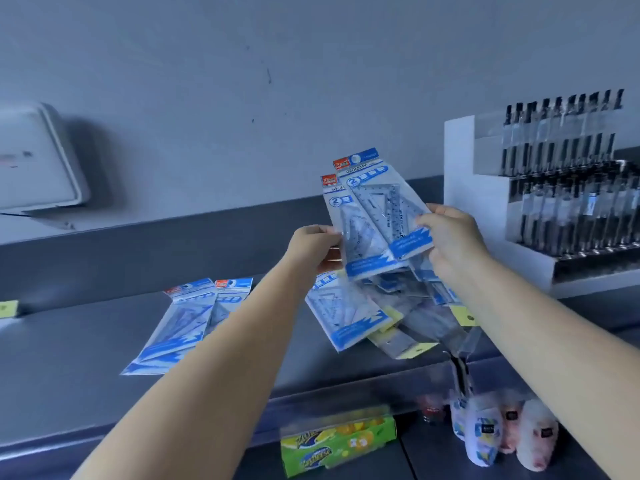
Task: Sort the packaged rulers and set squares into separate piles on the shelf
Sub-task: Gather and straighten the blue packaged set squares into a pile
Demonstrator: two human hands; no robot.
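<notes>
Two blue-and-clear set square packs [375, 216] are held up above the grey shelf [86, 334], fanned one over the other. My left hand [313, 245] grips their left edge. My right hand [450, 237] grips the right edge of the front pack. Below them a mixed heap of packs [391, 317] lies on the shelf, with a blue set square pack on top and clear ruler packs with yellow tags beneath. To the left, a small pile of set square packs [187, 323] lies flat on the shelf.
A white tiered display of black pens [561, 188] stands at the right on the shelf. A pale tray [38, 161] leans against the wall at left. On the lower shelf lie a green box [337, 441] and small plush items [502, 434].
</notes>
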